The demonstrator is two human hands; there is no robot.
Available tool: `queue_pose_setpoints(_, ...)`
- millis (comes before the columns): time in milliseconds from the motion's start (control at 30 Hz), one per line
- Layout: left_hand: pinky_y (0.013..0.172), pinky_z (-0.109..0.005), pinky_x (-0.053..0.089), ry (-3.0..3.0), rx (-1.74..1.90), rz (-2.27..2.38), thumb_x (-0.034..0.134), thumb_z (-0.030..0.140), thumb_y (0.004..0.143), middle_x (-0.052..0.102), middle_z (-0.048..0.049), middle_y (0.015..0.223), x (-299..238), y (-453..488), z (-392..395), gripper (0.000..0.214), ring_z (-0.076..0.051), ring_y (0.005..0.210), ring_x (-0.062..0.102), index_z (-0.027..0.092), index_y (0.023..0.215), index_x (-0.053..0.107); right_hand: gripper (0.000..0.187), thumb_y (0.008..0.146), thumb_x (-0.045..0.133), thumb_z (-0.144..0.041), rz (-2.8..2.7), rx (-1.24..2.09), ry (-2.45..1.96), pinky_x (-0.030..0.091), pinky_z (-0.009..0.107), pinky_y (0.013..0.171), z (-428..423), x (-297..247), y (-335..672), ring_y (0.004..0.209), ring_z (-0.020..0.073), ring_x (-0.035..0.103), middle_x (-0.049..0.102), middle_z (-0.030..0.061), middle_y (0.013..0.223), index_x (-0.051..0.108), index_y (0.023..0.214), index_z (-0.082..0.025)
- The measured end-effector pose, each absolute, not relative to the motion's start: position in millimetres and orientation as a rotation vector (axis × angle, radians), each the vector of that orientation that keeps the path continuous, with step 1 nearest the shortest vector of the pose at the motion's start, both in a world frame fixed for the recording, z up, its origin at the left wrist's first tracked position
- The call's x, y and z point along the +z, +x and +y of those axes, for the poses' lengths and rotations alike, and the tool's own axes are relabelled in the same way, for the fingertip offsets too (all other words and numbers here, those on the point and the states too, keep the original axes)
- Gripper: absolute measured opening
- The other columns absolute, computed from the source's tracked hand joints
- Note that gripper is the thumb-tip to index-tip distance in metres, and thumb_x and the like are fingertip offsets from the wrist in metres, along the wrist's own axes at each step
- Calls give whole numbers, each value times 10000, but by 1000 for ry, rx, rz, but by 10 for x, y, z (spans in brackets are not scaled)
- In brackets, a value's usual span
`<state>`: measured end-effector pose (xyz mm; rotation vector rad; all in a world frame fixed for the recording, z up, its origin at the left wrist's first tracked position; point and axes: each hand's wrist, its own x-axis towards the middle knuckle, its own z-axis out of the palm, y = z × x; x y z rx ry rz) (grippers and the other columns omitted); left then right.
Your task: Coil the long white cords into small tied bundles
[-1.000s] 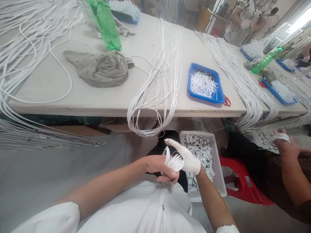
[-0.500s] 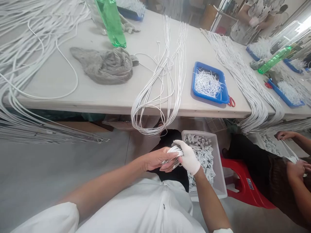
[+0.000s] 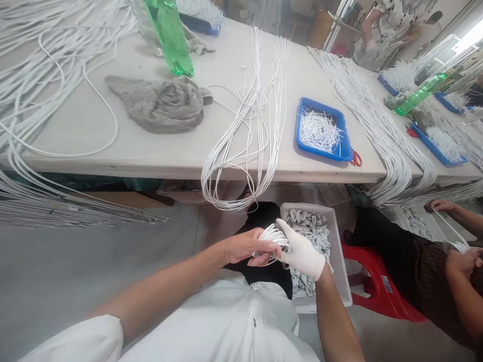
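A coiled bundle of white cable (image 3: 273, 234) is in front of my body, above my lap. My bare left hand (image 3: 251, 246) wraps round its left side, the thumb lying across the loops. On the right side, my right hand (image 3: 304, 255) in a white glove grips the coil between thumb and fingers; some of its fingertips are hidden behind the loops. Just past my hands, long loops of white cable (image 3: 260, 130) lie on the table and hang over its front edge.
Below right stands a white bin (image 3: 341, 266) of coiled cable bundles. On the table (image 3: 166, 156) are a grey cloth (image 3: 166, 105), a green bottle (image 3: 171, 40), a blue tray (image 3: 324, 153) of white offcuts and red-handled scissors (image 3: 356, 158). A co-worker sits right, by a red stool (image 3: 381, 286).
My right hand has shifted slightly to the right, and its thumb and fingers are spread wider at the coil. My left hand stays nearly in place. The view has shifted a little.
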<state>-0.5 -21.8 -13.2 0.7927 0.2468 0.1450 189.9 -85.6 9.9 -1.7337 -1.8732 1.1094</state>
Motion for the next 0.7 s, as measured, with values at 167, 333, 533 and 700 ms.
queue_pose_setpoints(167, 336, -187, 242, 794, 37, 218, 642, 335, 803, 581, 4, 505, -108, 46, -263, 289, -60, 336, 384, 84, 946, 659, 660, 697, 704, -255, -1671, 1296, -1277, 438, 391, 999, -808, 17, 1820, 1148, 251, 566, 588, 72, 1273, 487, 1319, -220)
queue_pose_setpoints(333, 465, -213, 407, 805, 297, 332, 667, 303, 785, 548, 12, 457, -125, 72, -278, 211, -90, 404, 482, 98, 775, 617, 336, 684, 568, -128, -1277, 1077, -1488, 512, 326, 833, -820, -131, 1745, 895, 201, 648, 690, 27, 967, 645, 1003, -199)
queue_pose_setpoints(533, 572, -236, 473, 1000, 316, 344, 741, 300, 712, 655, -54, 734, -231, 45, -305, 235, -133, 632, 586, 105, 811, 656, 287, 627, 543, -89, -1125, 864, -1408, 500, 282, 697, -851, 11, 1593, 740, 159, 608, 636, 6, 840, 583, 890, -198)
queue_pose_setpoints(700, 668, -309, 500, 949, 143, 191, 784, 338, 642, 543, 13, 502, -184, 83, -315, 255, -121, 528, 520, 140, 618, 626, 291, 624, 508, -101, -1221, 855, -1370, 513, 288, 699, -751, 66, 1599, 756, 162, 622, 642, 13, 836, 593, 886, -194)
